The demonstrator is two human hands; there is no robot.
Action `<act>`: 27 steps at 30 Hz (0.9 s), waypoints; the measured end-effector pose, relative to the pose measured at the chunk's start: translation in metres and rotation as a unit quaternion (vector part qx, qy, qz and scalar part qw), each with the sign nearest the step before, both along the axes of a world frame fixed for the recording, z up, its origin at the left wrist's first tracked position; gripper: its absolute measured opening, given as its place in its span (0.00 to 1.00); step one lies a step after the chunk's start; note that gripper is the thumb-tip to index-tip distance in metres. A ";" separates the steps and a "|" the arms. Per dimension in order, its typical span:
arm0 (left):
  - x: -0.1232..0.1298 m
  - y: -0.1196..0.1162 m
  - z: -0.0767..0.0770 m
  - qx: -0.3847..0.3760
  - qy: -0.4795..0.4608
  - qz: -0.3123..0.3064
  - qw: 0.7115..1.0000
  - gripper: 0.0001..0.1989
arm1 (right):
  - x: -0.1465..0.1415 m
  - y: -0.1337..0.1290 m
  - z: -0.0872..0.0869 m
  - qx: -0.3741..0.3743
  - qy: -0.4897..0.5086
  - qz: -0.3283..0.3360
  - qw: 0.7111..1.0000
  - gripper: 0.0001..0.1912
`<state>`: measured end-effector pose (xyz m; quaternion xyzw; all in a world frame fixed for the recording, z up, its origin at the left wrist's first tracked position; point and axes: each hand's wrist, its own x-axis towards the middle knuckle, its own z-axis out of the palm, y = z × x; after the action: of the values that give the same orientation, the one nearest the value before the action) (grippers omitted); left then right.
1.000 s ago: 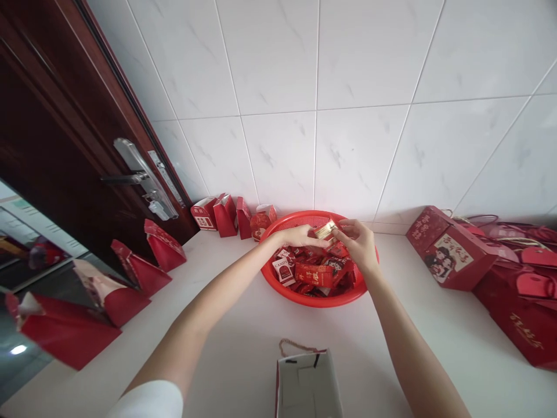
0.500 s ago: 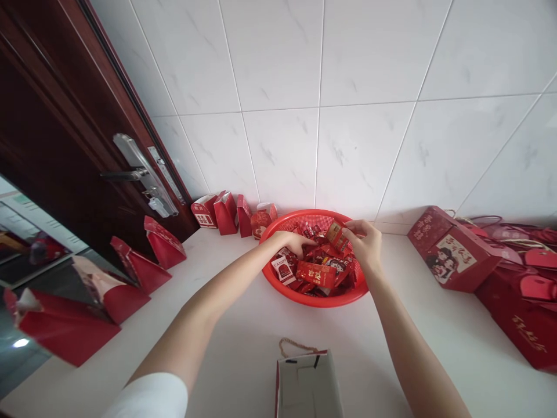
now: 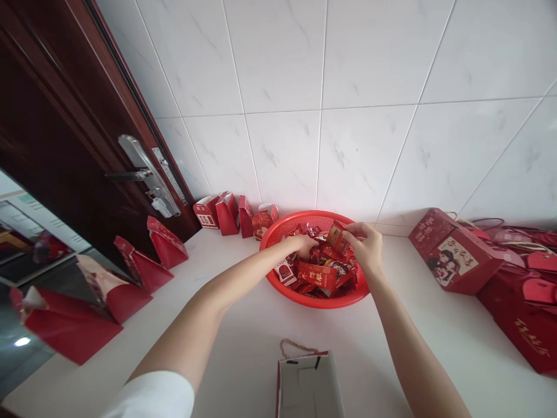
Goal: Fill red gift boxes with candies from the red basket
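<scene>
A red plastic basket (image 3: pixel 314 303) holds many wrapped candies (image 3: pixel 317 275), mostly in red wrappers. Inside it, my left hand (image 3: pixel 306 246) reaches down among the candies with its fingers curled; what they grip is hidden. My right hand (image 3: pixel 366 247), at the basket's right rim, pinches a gold-and-red candy packet (image 3: pixel 336 237) between thumb and fingers. Nearer to me stands an open box (image 3: pixel 310 386) with a pale inside and a twisted rope handle, its lower part cut off by the frame edge.
Red paper boxes (image 3: pixel 72 325) line the table's left edge, and several small ones (image 3: pixel 228 215) stand along the tiled wall. To the right are a printed red box (image 3: pixel 455 252) and a pile of red bags (image 3: pixel 517 319). A dark door (image 3: pixel 78 116) is at the left.
My left hand has moved slightly right and deeper among the candies, its fingers more curled. My right hand stays at the rim with the packet. The view has shifted a little.
</scene>
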<state>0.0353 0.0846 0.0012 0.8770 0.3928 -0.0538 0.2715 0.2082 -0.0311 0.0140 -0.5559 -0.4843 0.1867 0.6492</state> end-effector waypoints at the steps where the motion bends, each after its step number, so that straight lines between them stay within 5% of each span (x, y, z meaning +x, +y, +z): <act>1: 0.000 -0.002 0.001 0.000 0.012 0.003 1.000 0.25 | 0.000 0.000 0.001 -0.001 0.000 0.002 1.000 0.09; 6: -0.007 -0.006 0.010 -0.011 0.026 0.004 1.000 0.19 | -0.001 0.000 0.003 -0.003 0.003 -0.001 1.000 0.08; 13: -0.018 0.003 0.021 -0.071 -0.091 -0.011 0.993 0.16 | -0.001 -0.001 0.004 0.000 0.013 -0.018 1.000 0.08; 19: -0.033 0.001 0.034 -0.271 -0.298 0.024 0.915 0.16 | 0.000 -0.002 0.005 -0.010 0.015 -0.029 0.999 0.07; 27: -0.052 -0.005 0.052 -0.278 -0.279 0.050 0.918 0.26 | 0.000 -0.002 0.004 -0.008 0.017 -0.029 0.999 0.06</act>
<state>-0.0172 0.0796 0.0529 0.7244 0.3139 0.1000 0.6055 0.2081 -0.0327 0.0183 -0.5718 -0.4557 0.1810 0.6578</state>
